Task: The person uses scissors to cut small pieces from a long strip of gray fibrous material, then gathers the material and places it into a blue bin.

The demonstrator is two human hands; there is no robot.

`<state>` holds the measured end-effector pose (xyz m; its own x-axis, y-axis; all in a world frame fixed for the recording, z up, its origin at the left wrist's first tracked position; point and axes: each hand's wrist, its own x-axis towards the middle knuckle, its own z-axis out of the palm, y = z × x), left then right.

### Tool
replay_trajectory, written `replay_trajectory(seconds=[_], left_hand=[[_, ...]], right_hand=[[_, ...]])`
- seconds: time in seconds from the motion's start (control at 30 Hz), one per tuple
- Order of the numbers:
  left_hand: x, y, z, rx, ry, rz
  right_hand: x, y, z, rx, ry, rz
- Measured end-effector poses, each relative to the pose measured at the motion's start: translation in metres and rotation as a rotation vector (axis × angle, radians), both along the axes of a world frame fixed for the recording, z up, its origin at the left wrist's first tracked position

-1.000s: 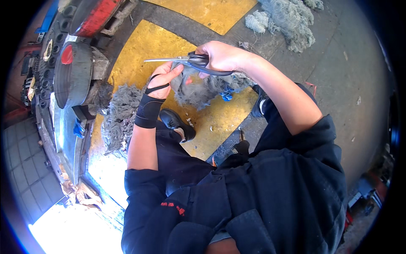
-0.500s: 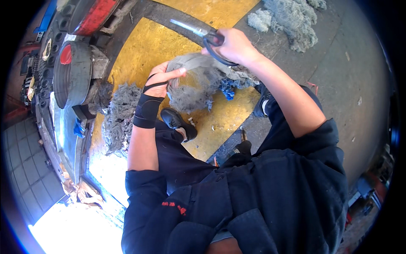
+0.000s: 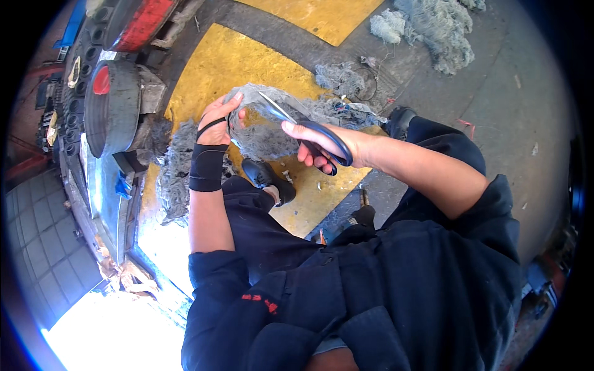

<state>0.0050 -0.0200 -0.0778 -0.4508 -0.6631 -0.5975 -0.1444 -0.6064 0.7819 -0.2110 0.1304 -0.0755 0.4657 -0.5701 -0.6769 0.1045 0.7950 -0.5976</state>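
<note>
My left hand (image 3: 215, 125), with a black wrap around the wrist and a strap over the palm, grips the near left end of a loose grey fibre bundle (image 3: 263, 141). The bundle trails off to the right. In my right hand (image 3: 361, 146) is a pair of scissors (image 3: 286, 116) with dark handles, fingers and thumb through the loops. The handle loops stand apart. One bright blade points up and left across the bundle; the other blade is hard to make out against the fibres.
A grey fibre heap (image 3: 175, 185) lies left of my foot. Paler fibre clumps (image 3: 442, 37) and a smaller tuft (image 3: 339, 79) lie on the floor farther off. Along the left stand a dark round drum (image 3: 114, 123) and a red-sided one (image 3: 139, 25). My shoe (image 3: 261, 173) rests on yellow floor paint.
My right hand has swung the scissors down and nearer to me, from beyond the bundle to over it. My left hand has shifted slightly left, still gripping the fibres.
</note>
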Motion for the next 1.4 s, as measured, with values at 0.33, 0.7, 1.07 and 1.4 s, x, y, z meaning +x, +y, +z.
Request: replay_trajectory(seconds=[0.33, 0.7, 1.07, 1.4], left_hand=[[-0.011, 0.009, 0.007, -0.024, 0.032, 0.015], [-0.029, 0.027, 0.005, -0.130, 0.061, 0.036], [-0.032, 0.026, 0.002, -0.228, 0.043, -0.003], [-0.030, 0.026, -0.005, -0.246, 0.032, -0.121]], right_hand=[[0.013, 0.001, -0.010, 0.059, -0.108, 0.057], [0.027, -0.009, -0.015, 0.061, -0.293, -0.146], [0.019, -0.005, -0.002, -0.027, -0.005, -0.187], [0.009, -0.013, -0.004, 0.032, -0.171, -0.153]])
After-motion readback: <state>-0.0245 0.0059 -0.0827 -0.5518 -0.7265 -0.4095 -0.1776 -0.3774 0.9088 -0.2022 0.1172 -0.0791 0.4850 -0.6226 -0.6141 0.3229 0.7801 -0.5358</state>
